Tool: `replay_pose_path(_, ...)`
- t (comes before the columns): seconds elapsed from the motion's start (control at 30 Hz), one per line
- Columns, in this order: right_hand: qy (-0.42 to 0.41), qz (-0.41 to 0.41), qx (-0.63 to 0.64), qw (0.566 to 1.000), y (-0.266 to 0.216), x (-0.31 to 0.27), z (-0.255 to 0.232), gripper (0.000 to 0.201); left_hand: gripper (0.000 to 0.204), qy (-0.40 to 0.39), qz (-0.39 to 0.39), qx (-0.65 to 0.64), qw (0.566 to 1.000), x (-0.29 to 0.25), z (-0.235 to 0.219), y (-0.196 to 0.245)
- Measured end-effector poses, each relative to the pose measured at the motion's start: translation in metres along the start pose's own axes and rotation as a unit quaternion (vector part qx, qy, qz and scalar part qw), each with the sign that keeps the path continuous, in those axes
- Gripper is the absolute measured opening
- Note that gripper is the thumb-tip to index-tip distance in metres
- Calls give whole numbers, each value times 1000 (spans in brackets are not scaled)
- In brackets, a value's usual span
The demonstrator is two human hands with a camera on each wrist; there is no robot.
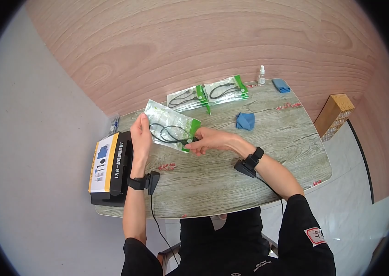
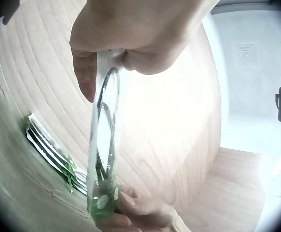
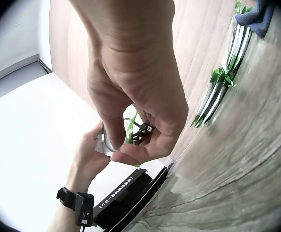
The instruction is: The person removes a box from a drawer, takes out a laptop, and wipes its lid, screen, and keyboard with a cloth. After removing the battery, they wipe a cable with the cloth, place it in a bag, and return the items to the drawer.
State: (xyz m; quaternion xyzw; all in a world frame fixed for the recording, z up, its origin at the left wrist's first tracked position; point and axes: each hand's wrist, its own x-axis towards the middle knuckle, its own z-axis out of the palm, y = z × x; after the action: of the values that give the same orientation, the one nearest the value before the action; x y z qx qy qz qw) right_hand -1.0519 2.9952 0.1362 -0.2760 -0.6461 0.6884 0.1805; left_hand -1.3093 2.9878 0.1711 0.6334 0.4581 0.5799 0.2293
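Note:
A clear plastic bag with a green end (image 1: 169,120) is held up over the table, a black cable (image 1: 176,134) looped across it. My left hand (image 1: 141,133) pinches the bag's left edge between thumb and fingers. At the green end, my right hand (image 1: 209,140) grips the bag with curled fingers. Seen from the left wrist, the bag (image 2: 104,145) is nearly edge-on between the left hand (image 2: 135,34) above and the right hand (image 2: 147,212) below. In the right wrist view, a dark cable connector (image 3: 143,130) shows between the right hand's fingers.
Two stacks of similar bagged cables, a left stack (image 1: 185,99) and a right stack (image 1: 226,90), lie at the table's back. Nearby are a spray bottle (image 1: 261,76), a blue cloth (image 1: 245,121) and a folded cloth (image 1: 281,85). A black and yellow box (image 1: 107,165) stands at left.

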Motion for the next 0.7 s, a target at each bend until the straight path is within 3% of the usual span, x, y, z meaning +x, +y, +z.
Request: replay_pose_path(0.7,4,-103,-12,995,6,3,-21,33,43,-1,-107,-37,994,4,-20,-19)
